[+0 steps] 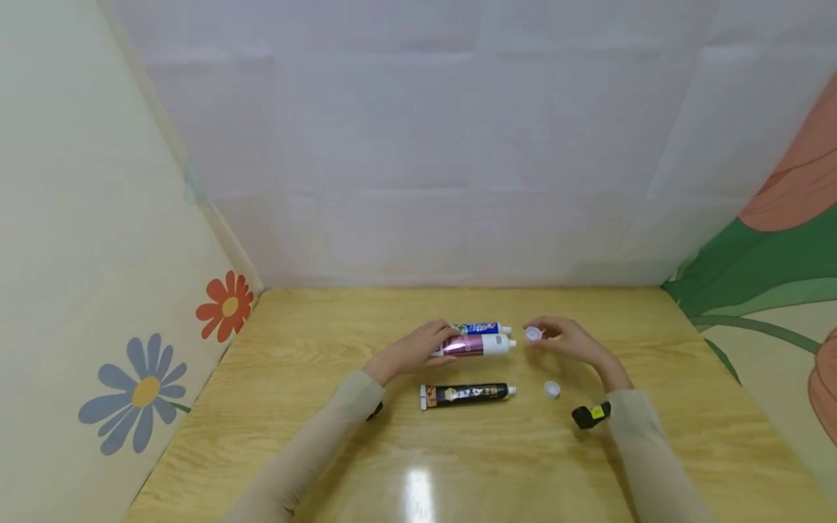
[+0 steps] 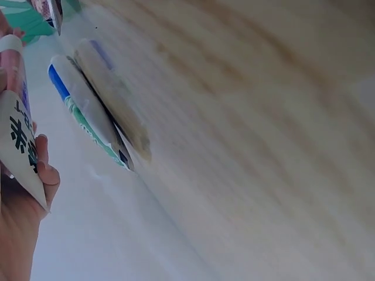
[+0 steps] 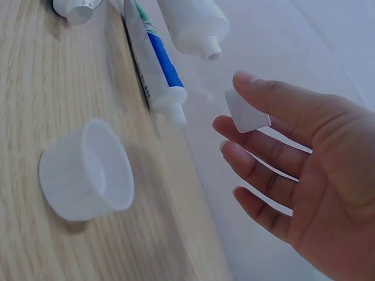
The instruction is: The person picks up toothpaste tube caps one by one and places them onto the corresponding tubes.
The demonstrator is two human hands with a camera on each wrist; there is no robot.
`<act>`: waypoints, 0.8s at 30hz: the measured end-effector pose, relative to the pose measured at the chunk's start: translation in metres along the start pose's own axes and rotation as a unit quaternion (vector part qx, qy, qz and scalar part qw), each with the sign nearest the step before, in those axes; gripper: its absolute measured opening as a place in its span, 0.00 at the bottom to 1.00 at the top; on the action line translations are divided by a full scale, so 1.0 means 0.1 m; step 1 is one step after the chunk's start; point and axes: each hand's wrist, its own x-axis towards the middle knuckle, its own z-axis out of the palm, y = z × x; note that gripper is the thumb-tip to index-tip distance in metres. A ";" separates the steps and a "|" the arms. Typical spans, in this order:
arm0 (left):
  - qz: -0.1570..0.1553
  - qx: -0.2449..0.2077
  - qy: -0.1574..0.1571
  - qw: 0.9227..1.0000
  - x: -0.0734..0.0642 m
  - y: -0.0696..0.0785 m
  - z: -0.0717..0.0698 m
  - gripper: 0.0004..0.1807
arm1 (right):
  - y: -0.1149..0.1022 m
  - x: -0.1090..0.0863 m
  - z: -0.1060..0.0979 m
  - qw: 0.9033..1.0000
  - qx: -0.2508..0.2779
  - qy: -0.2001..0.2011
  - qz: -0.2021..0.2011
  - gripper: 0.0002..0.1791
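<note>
My left hand (image 1: 418, 350) grips a pink-and-white toothpaste tube (image 1: 466, 346) by its flat end and holds it over the table, its uncapped nozzle pointing right. In the left wrist view, thumb and fingers wrap the tube's crimped end (image 2: 17, 140). Just right of that nozzle, my right hand (image 1: 570, 340) pinches a white screw cap (image 3: 247, 111) between thumb and forefinger; the other fingers are loosely bent. A short gap separates cap and nozzle. Behind the held tube lies a blue, green and white toothpaste tube (image 1: 482, 328), also uncapped, partly hidden by the left hand.
Nearer the front, a black toothpaste tube (image 1: 468, 394) lies with its bare white nozzle to the right. Another white cap (image 1: 552, 390) rests on the wooden table (image 1: 314, 450) beyond that nozzle. A pale wall (image 1: 392, 240) rises behind the table's back edge.
</note>
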 end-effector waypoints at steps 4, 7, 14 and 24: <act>-0.010 0.003 -0.003 1.000 -0.01 -0.01 -0.01 0.30 | -0.05 0.00 0.00 1.000 0.003 0.006 0.002 0.21; -0.017 0.004 0.008 1.000 -0.03 -0.01 -0.03 0.30 | -0.07 -0.01 0.00 1.000 0.000 0.009 0.011 0.22; 0.012 0.030 0.083 0.996 -0.03 -0.06 -0.14 0.30 | -0.22 -0.02 -0.04 1.000 0.002 0.025 -0.010 0.20; 0.050 0.073 0.126 0.988 -0.06 -0.03 -0.23 0.31 | -0.17 -0.03 -0.01 0.998 0.006 0.046 -0.029 0.19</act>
